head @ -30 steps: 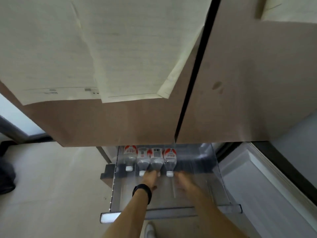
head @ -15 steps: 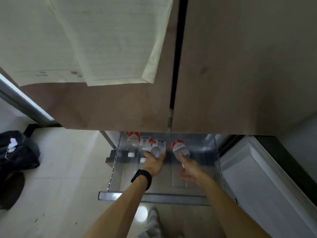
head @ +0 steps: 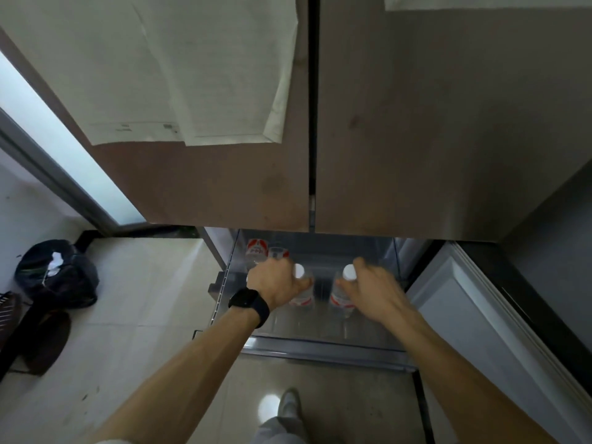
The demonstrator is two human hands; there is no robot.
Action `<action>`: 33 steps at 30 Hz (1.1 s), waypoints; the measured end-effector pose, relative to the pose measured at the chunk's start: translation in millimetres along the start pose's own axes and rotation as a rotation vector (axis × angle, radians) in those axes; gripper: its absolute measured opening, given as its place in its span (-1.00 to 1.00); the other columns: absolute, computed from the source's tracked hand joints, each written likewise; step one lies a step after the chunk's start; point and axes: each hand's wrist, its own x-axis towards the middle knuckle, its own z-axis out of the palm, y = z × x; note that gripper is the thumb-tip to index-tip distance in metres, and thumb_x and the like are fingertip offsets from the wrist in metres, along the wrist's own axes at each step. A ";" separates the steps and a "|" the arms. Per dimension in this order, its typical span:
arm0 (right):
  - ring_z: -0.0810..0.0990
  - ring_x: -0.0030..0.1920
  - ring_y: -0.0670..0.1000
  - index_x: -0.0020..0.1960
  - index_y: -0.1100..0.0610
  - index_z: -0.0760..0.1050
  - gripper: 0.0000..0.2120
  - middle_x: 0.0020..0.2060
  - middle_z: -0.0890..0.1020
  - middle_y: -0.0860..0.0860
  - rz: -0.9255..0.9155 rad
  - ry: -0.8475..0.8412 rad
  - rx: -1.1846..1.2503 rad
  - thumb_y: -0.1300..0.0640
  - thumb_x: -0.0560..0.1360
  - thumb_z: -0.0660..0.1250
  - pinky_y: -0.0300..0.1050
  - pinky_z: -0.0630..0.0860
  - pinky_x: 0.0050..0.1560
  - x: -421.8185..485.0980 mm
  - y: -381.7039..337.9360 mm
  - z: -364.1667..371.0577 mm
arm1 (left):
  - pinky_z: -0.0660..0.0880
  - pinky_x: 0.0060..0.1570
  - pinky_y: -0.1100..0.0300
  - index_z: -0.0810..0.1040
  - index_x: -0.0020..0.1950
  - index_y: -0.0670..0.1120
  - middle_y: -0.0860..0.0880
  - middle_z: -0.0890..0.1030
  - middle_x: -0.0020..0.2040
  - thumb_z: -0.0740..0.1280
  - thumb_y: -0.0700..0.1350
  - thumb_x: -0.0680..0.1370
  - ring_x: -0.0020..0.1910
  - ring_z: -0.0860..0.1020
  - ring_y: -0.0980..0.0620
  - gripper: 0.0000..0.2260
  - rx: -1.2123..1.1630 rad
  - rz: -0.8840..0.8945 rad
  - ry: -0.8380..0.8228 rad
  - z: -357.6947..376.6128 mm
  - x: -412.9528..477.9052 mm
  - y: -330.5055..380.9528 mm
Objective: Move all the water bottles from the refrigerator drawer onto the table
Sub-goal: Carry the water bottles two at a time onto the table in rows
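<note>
The refrigerator drawer (head: 323, 342) is pulled out below the closed doors. My left hand (head: 277, 283), with a black watch on the wrist, grips a clear water bottle (head: 302, 294) with a white cap and red label, held upright above the drawer. My right hand (head: 373, 291) grips a second such bottle (head: 342, 299), also upright. Two more bottles (head: 258, 249) lie at the drawer's back left, partly hidden by my left hand.
Brown fridge doors (head: 416, 139) with taped papers (head: 192, 68) overhang the drawer. An open white door panel (head: 480, 315) stands to the right. A black bag (head: 57, 274) lies on the tiled floor at left. My shoe (head: 290, 405) is below the drawer front.
Both hands have lifted a bottle each from lying in the row to upright and drawn them toward the drawer's front. The camera has shifted right and closer.
</note>
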 end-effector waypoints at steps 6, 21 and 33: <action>0.61 -0.04 0.16 0.04 0.06 0.32 -0.68 0.01 0.63 0.07 0.039 0.143 0.085 -0.20 0.59 0.24 -0.03 0.48 -0.24 -10.5 -5.7 21.5 | 0.59 -0.08 0.05 0.51 0.16 -0.02 -0.04 0.60 0.13 0.31 0.36 0.48 -0.01 0.59 -0.03 -0.50 -0.144 0.048 0.096 24.2 2.7 0.3; 0.61 -0.02 -0.16 0.11 -0.08 0.47 -0.49 -0.03 0.64 -0.18 0.287 0.159 0.628 -0.16 0.28 0.61 -0.17 0.57 -0.07 11.5 -2.5 76.7 | 0.52 -0.01 0.15 0.36 0.22 0.01 0.02 0.57 0.10 0.56 0.05 0.34 0.06 0.56 0.02 -0.44 -0.678 0.202 -0.030 70.7 34.6 -18.4; 0.59 -0.18 -0.14 -0.03 -0.03 0.47 -0.56 -0.21 0.62 -0.15 0.405 0.235 0.529 -0.20 0.23 0.53 -0.19 0.48 -0.19 14.0 -4.2 78.4 | 0.57 0.09 -0.01 0.42 0.19 0.01 0.01 0.60 0.08 0.57 0.01 0.40 0.06 0.58 0.02 -0.53 -0.711 0.244 -0.020 58.0 39.0 -38.2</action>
